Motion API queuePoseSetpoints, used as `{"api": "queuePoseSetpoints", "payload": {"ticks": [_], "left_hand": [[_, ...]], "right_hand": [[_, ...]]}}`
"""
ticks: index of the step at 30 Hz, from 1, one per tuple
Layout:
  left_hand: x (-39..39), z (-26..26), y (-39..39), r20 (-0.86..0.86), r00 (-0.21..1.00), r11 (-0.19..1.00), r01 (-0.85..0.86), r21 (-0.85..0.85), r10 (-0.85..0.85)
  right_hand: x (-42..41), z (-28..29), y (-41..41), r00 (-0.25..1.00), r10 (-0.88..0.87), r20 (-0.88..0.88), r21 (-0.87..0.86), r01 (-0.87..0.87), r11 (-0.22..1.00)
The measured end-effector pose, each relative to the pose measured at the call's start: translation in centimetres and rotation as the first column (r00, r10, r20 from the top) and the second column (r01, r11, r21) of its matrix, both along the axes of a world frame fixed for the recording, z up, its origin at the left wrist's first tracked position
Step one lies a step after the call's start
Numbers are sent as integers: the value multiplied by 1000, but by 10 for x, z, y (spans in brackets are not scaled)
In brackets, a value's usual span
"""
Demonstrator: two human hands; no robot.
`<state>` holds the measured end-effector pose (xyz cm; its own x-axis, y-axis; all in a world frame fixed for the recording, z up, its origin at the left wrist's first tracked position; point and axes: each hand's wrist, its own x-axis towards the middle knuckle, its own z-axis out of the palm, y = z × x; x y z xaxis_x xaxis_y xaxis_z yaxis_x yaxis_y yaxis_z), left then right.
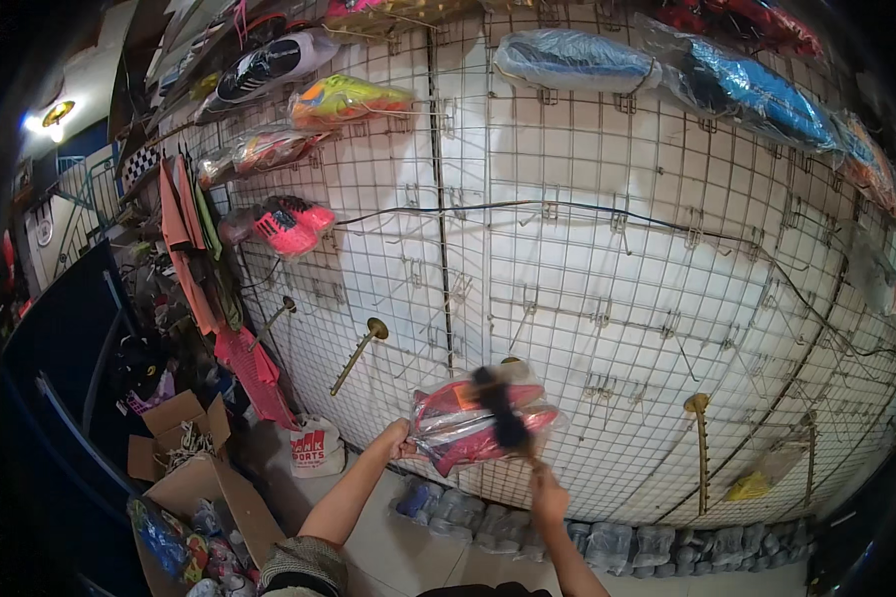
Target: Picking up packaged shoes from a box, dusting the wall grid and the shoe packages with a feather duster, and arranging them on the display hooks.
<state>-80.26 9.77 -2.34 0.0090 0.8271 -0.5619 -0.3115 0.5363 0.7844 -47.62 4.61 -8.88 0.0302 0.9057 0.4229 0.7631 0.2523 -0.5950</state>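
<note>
My left hand (400, 440) grips the near left end of a clear plastic bag holding a pair of pink and red shoes (455, 440). The pair is held up in front of the wire grid wall. In my right hand (549, 496) is the handle of a small brush or duster with a dark head (499, 410). Motion blurs that head, which lies across the bagged shoes and hides part of them. Whether it touches the plastic, I cannot tell.
Metal hooks and brass-coloured display arms (360, 357) stick out from the wire grid (567, 298). Bagged shoes (579, 60) hang higher up. Wrapped dumbbell-like items (612, 545) line the floor along the wall. Left are cardboard boxes (224, 485) and a white bag with writing (316, 448).
</note>
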Motion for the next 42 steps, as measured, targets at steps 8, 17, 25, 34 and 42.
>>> {"api": "queuePoseSetpoints", "payload": {"ticks": [8,17,25,34,42], "left_hand": [[7,9,1,-64,997,999,-51,-1,51],[1,0,4,41,999,999,18,-27,-17],[2,6,-4,27,999,1000,18,4,-18],[2,3,-5,33,999,1000,-1,15,1],[-3,-11,-1,66,998,999,15,32,-17]], "right_hand": [[71,-6,-4,956,-241,-168,-78,231,970],[21,144,6,998,21,56,571,-49,820],[21,246,100,965,-74,253,467,-55,882],[15,226,100,882,-353,312,732,13,681],[0,121,71,932,117,343,473,-279,836]]}}
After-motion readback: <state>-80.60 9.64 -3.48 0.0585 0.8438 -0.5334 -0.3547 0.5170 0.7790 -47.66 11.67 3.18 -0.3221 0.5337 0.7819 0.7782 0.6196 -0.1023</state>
